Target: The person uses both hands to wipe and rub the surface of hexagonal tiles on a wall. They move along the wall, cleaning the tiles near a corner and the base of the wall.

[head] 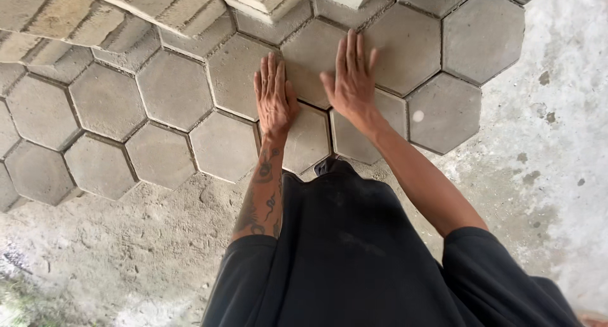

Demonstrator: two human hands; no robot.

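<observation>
Black shirt [354, 257] fills the bottom of the head view, closest to the lens, w/ both bare forearms reaching out from it over the pavers. Left hand [274, 96] lies flat, palm down, fingers [271, 70] straight and close together, not gripping anything; it rests across the seam between a hexagonal paver [237, 73] and the one below. Right hand [351, 80] is also flat & palm down, fingers [350, 51] extended and slightly spread, thumb out to the side, pressing on the grey hex paver [313, 64] in the middle of the row. That paver sits in the honeycomb pattern, edges touching its neighbours on all sides, approx. level w/ them. Front edge of the laid field ends just ahead of the person, on a sand bed [158, 238]; rough concrete ground [557, 143] runs along the right. Stacked blocks [158, 7] sit on the pavers at the top of frame. Judging by look: pavers are cast concrete, so heavy, stiff, gritty not slippery, corners prob. chip if knocked. Best hold would be two opposite straight sides, both hands, since the top face gives nothing to grab.
</observation>
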